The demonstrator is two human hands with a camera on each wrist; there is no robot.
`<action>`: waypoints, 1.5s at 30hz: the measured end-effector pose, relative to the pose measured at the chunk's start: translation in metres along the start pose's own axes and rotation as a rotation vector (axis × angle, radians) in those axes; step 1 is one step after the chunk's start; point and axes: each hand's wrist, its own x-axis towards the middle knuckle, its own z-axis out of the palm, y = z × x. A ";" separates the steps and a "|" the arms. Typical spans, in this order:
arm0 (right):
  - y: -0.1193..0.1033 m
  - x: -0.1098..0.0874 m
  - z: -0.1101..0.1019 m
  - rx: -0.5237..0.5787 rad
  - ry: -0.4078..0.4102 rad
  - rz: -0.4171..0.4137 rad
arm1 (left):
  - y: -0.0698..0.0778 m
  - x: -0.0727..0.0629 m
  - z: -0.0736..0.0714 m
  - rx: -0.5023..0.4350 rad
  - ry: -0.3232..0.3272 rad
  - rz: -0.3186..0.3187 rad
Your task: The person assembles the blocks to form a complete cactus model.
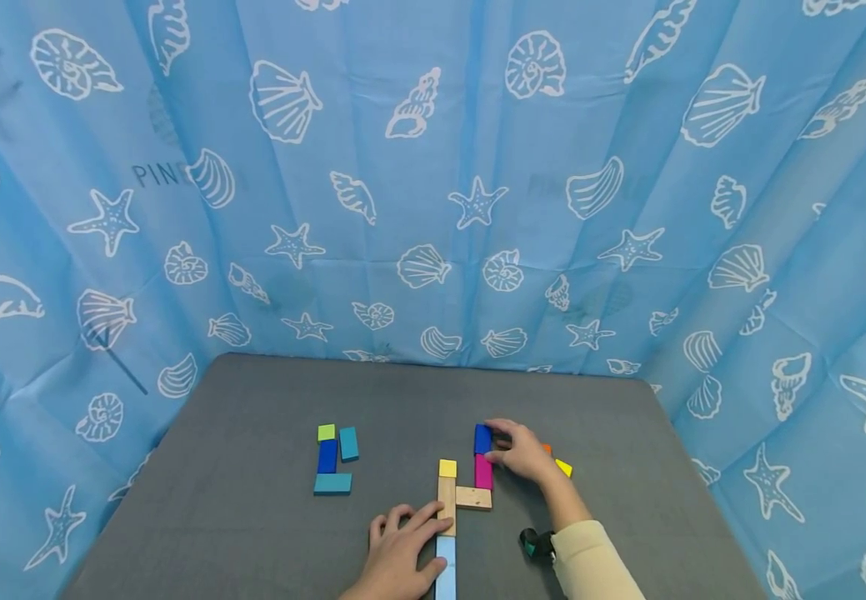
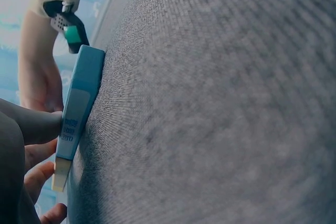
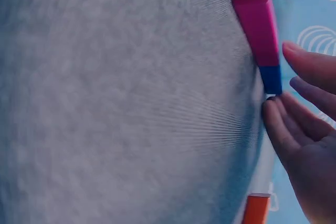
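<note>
My left hand (image 1: 400, 554) rests along a column of blocks. Its fingers lie on the long wooden block (image 1: 447, 508), and its thumb touches the light blue block (image 1: 445, 571) below. A small pale yellow block (image 1: 448, 468) tops this column. From its side a short wooden block (image 1: 473, 497) reaches right to a magenta block (image 1: 483, 472). A dark blue block (image 1: 483, 439) continues beyond the magenta one. My right hand (image 1: 526, 452) is beside these two, fingertips at the dark blue block's far end. In the right wrist view, its thumb stands apart from the blocks.
Left of centre lie a lime green block (image 1: 326, 432), another dark blue block (image 1: 327, 457) and two teal blocks (image 1: 348, 443). An orange block (image 1: 547, 448) and a yellow block (image 1: 563, 468) lie right of my right hand. A shell-patterned curtain (image 1: 433, 208) surrounds the grey table (image 1: 252, 533).
</note>
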 end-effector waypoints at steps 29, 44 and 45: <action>-0.009 -0.057 0.009 -0.316 -0.166 -0.082 | 0.008 0.005 -0.001 0.095 0.019 0.007; -0.012 -0.062 0.010 -0.315 -0.146 -0.088 | 0.013 0.012 -0.030 0.247 0.249 0.153; -0.012 -0.062 0.010 -0.314 -0.148 -0.089 | 0.011 0.013 -0.035 0.257 0.278 0.150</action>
